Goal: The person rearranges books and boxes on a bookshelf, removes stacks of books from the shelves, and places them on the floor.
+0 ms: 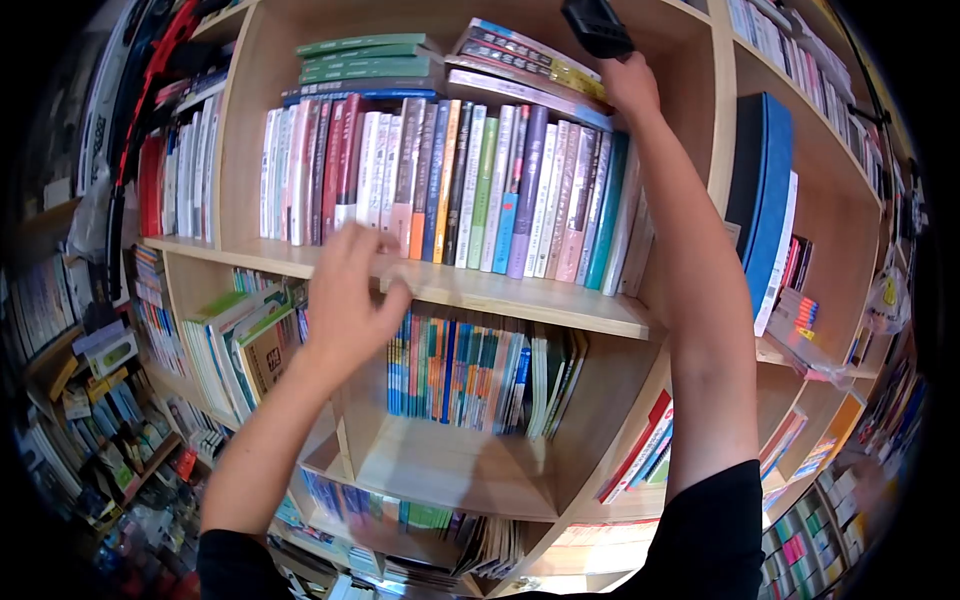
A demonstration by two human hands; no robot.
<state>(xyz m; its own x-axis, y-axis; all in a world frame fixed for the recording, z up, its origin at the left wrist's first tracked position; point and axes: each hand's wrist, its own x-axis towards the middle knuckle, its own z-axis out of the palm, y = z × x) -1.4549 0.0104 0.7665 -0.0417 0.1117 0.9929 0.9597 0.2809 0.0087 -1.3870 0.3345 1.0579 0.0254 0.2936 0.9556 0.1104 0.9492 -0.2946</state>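
Observation:
My right hand (630, 88) is raised at the upper right of the shelf, its fingers wrapped round a black brush-like tool (597, 28) with a broad, flat end. Just left of that hand lies a tilted stack of books (530, 65) on top of the upright row. My left hand (350, 285) is in front of the shelf edge, thumb and fingers apart, with nothing in it. Its fingertips are near the lower spines of the upright books (480, 190); whether they touch is unclear. Some blur surrounds the fingers.
Green books (360, 62) lie flat at the upper left of the same compartment. The wooden shelf board (520, 305) runs below the row, with thin books (460, 370) beneath it. A large blue binder (768, 200) stands in the right compartment. Cluttered shelves fill the left side.

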